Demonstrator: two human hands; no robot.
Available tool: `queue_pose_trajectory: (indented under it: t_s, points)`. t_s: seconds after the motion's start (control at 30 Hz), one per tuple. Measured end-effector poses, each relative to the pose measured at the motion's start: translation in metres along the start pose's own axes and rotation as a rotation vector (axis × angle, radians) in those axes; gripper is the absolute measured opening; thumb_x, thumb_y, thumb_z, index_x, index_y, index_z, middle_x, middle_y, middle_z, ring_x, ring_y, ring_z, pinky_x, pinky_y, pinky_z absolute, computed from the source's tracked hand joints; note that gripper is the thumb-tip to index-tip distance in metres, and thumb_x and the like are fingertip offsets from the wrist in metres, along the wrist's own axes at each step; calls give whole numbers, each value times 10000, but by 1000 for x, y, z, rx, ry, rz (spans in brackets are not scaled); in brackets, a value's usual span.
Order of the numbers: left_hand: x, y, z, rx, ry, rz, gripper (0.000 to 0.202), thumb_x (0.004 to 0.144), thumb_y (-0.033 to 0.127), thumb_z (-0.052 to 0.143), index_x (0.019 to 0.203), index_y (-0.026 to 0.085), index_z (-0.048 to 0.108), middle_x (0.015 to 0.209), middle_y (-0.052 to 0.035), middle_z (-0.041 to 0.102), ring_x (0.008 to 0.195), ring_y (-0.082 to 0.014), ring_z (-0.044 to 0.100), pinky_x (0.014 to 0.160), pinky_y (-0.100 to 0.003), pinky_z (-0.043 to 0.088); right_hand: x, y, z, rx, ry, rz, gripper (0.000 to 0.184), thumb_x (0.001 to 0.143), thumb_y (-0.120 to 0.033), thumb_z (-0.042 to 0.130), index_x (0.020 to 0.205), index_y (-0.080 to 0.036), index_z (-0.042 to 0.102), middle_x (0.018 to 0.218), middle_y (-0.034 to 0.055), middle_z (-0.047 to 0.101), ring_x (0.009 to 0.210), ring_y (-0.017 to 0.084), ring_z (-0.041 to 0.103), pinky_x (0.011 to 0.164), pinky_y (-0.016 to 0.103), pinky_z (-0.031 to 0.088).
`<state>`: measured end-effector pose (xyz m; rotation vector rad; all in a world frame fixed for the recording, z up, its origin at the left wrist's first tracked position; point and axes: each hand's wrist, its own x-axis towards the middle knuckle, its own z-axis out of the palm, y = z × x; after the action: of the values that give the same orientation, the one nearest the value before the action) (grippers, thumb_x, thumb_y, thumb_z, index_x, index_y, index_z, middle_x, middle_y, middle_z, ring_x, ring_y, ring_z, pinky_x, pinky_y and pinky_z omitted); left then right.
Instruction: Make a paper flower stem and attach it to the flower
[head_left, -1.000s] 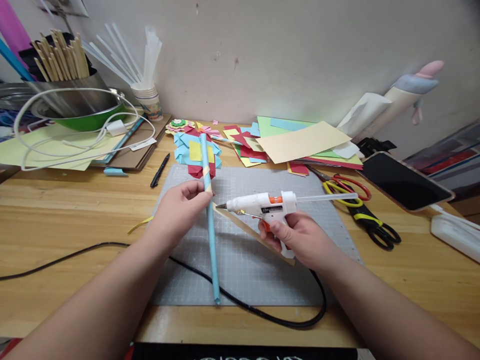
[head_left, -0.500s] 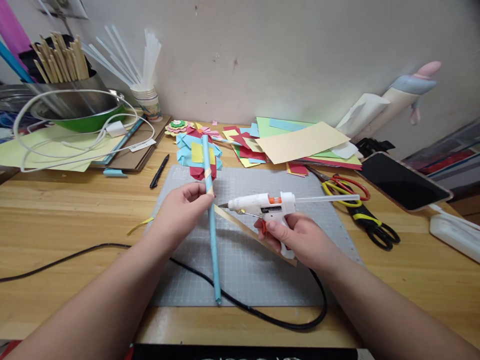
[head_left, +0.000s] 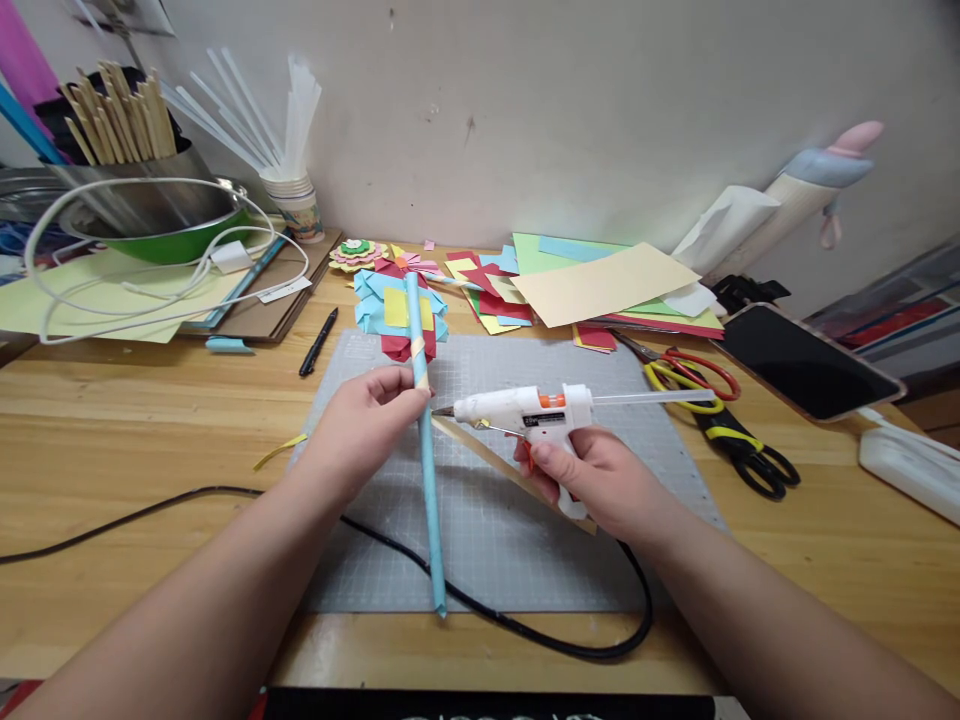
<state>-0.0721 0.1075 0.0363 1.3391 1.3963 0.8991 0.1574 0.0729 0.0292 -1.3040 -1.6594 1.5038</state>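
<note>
My left hand (head_left: 371,425) pinches a rolled blue paper stick (head_left: 430,500) partway along its length, thumb on top. A blue, red and yellow paper flower (head_left: 371,305) sits at the stick's far end. Around the stick winds a cream paper strip (head_left: 487,458), whose loose end slants down to the right. My right hand (head_left: 592,470) is closed round the handle of a white hot glue gun (head_left: 517,408), with fingers at its orange trigger. The gun's metal nozzle points left, close by the strip beside the stick. A clear glue stick (head_left: 652,398) juts from the gun's back.
A grey cutting mat (head_left: 360,570) lies under the work, crossed by a black cable (head_left: 525,630). Scissors (head_left: 739,450) and a phone (head_left: 810,360) lie at right. Coloured paper (head_left: 607,285) is stacked at the back. A black pen (head_left: 319,343) rests at left.
The stick's lower end has shifted slightly right and toward me. The glue gun has slid a little left, nearer to the stick. Both hands keep their hold.
</note>
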Motion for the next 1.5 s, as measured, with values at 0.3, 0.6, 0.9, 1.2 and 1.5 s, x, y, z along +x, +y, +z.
queue_pose_trajectory:
  t_s: [0.3, 0.6, 0.9, 1.2, 1.5]
  points:
    - [0, 0, -2, 17, 26, 2, 198, 738, 381, 604, 734, 186, 633, 676, 20, 543, 648, -128, 454, 581, -257, 319, 1, 8, -1, 15, -43, 9, 458, 861, -597, 476, 639, -198, 497, 576, -20, 486, 567, 127, 462, 569, 272, 354]
    - [1, 2, -1, -6, 52, -8, 191, 722, 369, 614, 722, 178, 633, 677, 14, 545, 646, -127, 440, 587, -254, 315, -1, 1, -2, -54, -70, 16, 467, 884, -568, 432, 592, -204, 458, 553, -36, 434, 512, 106, 413, 514, 259, 314]
    - [3, 3, -2, -37, 69, -17, 148, 726, 325, 623, 684, 183, 613, 669, 37, 519, 672, -114, 435, 622, -241, 305, 0, 2, -2, -78, -51, 4, 457, 880, -558, 441, 592, -204, 463, 546, -39, 438, 506, 101, 413, 495, 251, 303]
    - [5, 6, -9, -12, 137, -9, 149, 712, 320, 636, 658, 181, 626, 641, 37, 520, 658, -111, 425, 607, -234, 305, -2, -5, -3, -141, -24, 21, 452, 883, -533, 433, 571, -207, 463, 509, -41, 437, 474, 99, 411, 478, 252, 308]
    - [6, 5, -11, 65, 221, -18, 155, 693, 348, 628, 707, 195, 649, 664, 28, 550, 646, -121, 445, 575, -236, 321, -1, -2, -3, -147, -10, 48, 428, 869, -552, 454, 638, -195, 508, 543, -30, 480, 526, 114, 465, 525, 255, 350]
